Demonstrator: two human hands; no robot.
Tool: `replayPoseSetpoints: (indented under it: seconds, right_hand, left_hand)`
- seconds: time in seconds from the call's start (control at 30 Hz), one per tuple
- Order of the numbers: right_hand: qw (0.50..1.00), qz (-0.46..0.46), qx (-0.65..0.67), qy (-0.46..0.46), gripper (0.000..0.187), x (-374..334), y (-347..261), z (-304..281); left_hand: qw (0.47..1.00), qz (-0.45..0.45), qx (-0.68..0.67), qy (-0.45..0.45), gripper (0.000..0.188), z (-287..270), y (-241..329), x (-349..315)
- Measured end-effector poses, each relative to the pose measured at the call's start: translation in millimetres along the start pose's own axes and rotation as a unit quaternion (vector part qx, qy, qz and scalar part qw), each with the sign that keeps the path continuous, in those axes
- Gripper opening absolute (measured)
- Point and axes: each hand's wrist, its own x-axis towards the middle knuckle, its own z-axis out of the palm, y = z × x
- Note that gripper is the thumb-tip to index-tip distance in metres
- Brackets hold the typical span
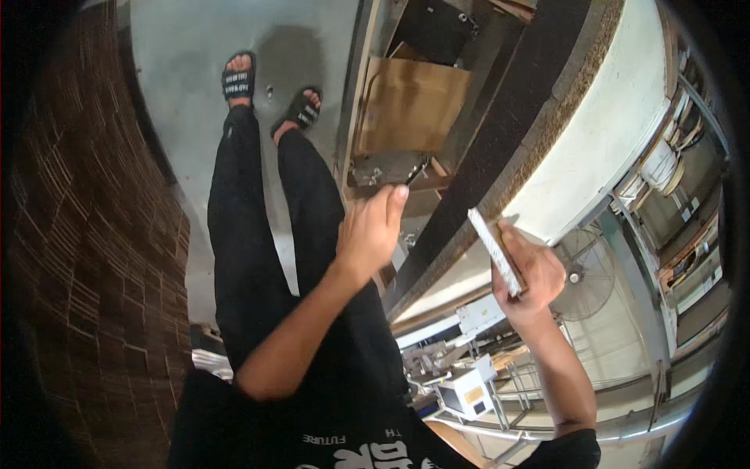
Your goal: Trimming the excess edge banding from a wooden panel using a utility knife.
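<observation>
My left hand (371, 234) is closed around a thin dark stick-like tool (419, 173), whose kind I cannot make out. It points away from me, with the thumb stretched along it. My right hand (536, 270) grips a narrow flat piece with a rough white edge (497, 252); its brownish side is mostly behind the fingers. That hand is over the white tabletop (582, 160), close to its worn brown edge (539, 141). My left hand is off the table's left side, above an open space holding a brown cardboard sheet (414, 105).
Stacked brown sheets (86, 258) rise on the left. My feet in black slides (238, 82) stand on the grey floor (187, 148). A large fan (578, 277) and a white boxy machine (466, 393) are at the lower right. Shelves with rolled material (662, 166) line the right.
</observation>
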Motion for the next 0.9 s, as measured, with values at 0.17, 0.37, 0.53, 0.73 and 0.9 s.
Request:
replayPoseSetpoints:
  seconds: [0.17,0.37,0.53,0.73,0.9]
  right_hand:
    - [1.000,-0.003,0.005,0.011,0.034,2.8,-2.9,-6.1]
    - [1.000,0.007,0.014,0.012,0.045,-6.1,1.5,0.7]
    - [1.000,0.013,0.023,0.012,0.047,-3.9,1.7,0.9]
    - [1.000,0.012,-0.016,0.002,0.036,0.5,0.7,-0.4]
    - [1.000,-0.004,0.004,0.011,0.039,2.6,-2.1,-5.7]
  left_hand:
    - [0.915,0.037,-0.400,-0.032,0.034,-7.7,47.5,-23.0]
    - [0.839,0.106,-0.532,-0.042,0.031,10.7,70.5,-14.3]
    - [0.744,-0.054,-0.661,-0.077,0.026,9.5,74.3,-8.3]
    - [0.829,-0.115,-0.544,-0.057,0.021,2.9,50.0,1.6]
    - [0.860,0.019,-0.502,-0.090,0.034,-11.7,35.3,-0.5]
